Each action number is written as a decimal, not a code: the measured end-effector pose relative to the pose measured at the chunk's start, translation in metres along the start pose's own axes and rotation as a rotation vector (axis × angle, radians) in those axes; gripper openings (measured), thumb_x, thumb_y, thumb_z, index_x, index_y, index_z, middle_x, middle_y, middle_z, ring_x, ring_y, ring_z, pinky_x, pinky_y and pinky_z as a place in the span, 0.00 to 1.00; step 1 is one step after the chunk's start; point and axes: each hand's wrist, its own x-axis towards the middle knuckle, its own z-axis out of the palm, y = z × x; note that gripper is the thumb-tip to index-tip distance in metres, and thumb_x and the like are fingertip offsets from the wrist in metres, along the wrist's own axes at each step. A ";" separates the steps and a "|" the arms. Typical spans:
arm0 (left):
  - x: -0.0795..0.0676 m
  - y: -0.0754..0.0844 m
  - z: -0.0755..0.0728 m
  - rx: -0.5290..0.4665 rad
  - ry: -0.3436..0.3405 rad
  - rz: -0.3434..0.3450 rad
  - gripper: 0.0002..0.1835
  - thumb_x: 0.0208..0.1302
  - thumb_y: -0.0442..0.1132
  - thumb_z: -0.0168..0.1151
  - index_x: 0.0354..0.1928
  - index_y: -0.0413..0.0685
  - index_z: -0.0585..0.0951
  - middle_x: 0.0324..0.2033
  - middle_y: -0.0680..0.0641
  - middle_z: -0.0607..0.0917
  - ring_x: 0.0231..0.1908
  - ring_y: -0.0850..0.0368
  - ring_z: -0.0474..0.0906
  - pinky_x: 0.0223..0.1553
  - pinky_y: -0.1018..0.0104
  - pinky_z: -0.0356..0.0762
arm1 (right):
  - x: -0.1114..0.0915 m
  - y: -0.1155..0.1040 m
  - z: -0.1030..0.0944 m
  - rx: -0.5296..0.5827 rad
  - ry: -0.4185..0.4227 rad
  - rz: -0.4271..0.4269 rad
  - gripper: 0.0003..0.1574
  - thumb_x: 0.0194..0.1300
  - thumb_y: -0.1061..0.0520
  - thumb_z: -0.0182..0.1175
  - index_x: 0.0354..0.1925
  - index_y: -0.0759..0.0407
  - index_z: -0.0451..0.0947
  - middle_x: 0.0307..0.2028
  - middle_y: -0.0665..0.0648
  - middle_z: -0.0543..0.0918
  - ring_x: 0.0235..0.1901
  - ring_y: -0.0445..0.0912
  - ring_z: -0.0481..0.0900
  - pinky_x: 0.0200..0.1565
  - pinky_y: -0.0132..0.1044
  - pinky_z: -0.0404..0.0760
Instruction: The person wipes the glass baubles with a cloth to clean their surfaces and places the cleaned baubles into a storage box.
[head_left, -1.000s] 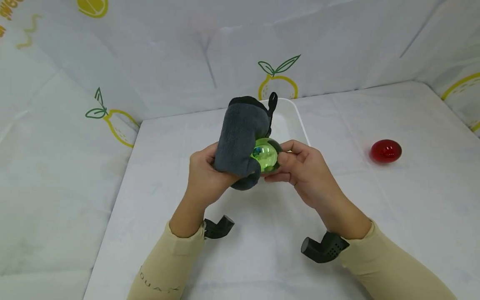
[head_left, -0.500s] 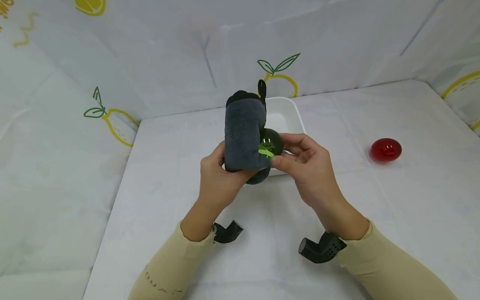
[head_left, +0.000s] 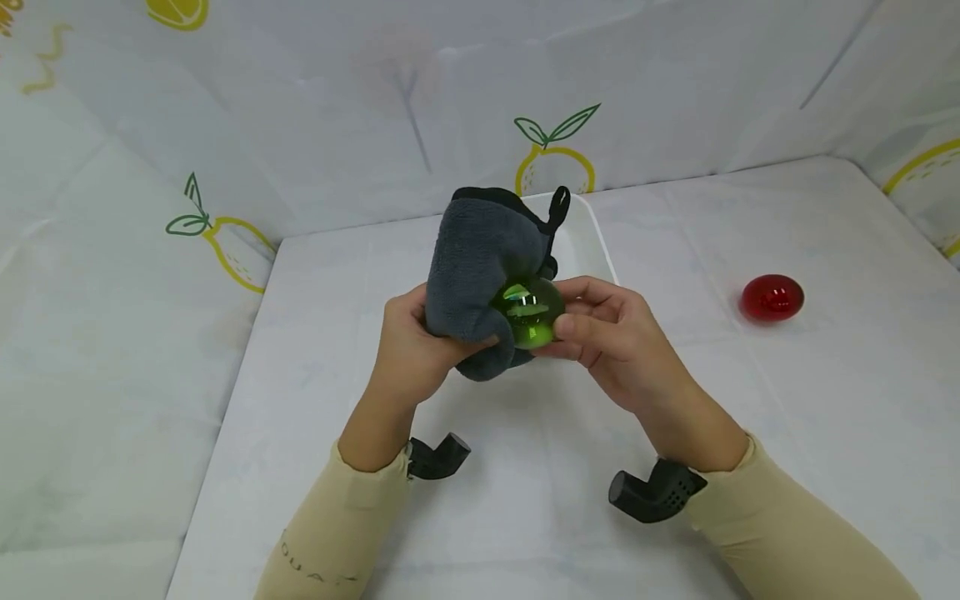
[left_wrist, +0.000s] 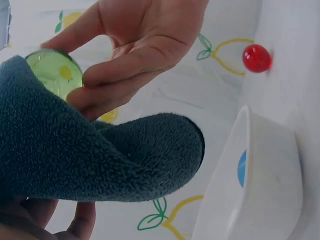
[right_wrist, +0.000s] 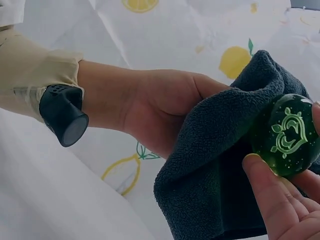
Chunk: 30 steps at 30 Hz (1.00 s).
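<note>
A dark grey-blue cloth (head_left: 480,258) with black edging and a black loop is bunched in my left hand (head_left: 412,350). The fingers of my right hand (head_left: 611,333) pinch a clear green glass ball (head_left: 532,312) at its right side. The cloth folds against the ball's left side. In the right wrist view, the ball (right_wrist: 287,135) bears a light green ornamental pattern. The left wrist view shows the cloth (left_wrist: 75,150) covering part of the ball (left_wrist: 52,75), and most of my left hand is hidden below the cloth.
Behind the hands stands a white bin (head_left: 592,250), partly hidden. A blue thing (left_wrist: 242,169) shows inside it in the left wrist view. A glossy red egg-shaped piece (head_left: 772,298) lies on the white table to the right.
Cloth and ball rise slightly, then come back down, the left hand shifting right and returning left. The cloth's loop tilts to the right, and the ball shows a different face. The red piece stays put.
</note>
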 end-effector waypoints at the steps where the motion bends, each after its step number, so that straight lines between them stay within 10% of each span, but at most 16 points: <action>1: 0.000 0.000 -0.001 -0.008 -0.007 -0.004 0.24 0.41 0.18 0.72 0.45 0.25 0.80 0.38 0.48 0.85 0.41 0.56 0.82 0.48 0.57 0.82 | 0.000 0.000 -0.001 0.003 -0.015 0.001 0.16 0.65 0.72 0.55 0.49 0.63 0.78 0.42 0.55 0.87 0.38 0.46 0.88 0.44 0.44 0.86; 13: -0.006 -0.001 0.017 0.117 0.076 -0.064 0.24 0.47 0.33 0.78 0.48 0.42 0.83 0.42 0.46 0.87 0.43 0.56 0.83 0.47 0.57 0.83 | -0.004 0.001 0.015 -0.425 0.302 -0.195 0.30 0.52 0.76 0.68 0.55 0.69 0.77 0.49 0.57 0.85 0.44 0.46 0.87 0.45 0.36 0.85; 24: -0.002 0.000 0.004 0.162 0.014 -0.036 0.21 0.46 0.29 0.78 0.45 0.36 0.84 0.40 0.41 0.88 0.41 0.55 0.84 0.43 0.58 0.85 | -0.004 -0.001 0.009 -0.847 0.128 -0.463 0.42 0.40 0.79 0.73 0.57 0.71 0.77 0.52 0.64 0.83 0.49 0.42 0.85 0.49 0.35 0.83; 30: 0.001 -0.001 -0.002 0.086 -0.057 -0.085 0.20 0.45 0.27 0.76 0.43 0.33 0.83 0.37 0.38 0.87 0.38 0.54 0.84 0.42 0.56 0.85 | -0.003 -0.006 0.002 -0.694 0.039 -0.356 0.36 0.43 0.81 0.70 0.55 0.74 0.77 0.51 0.55 0.85 0.45 0.43 0.85 0.46 0.34 0.84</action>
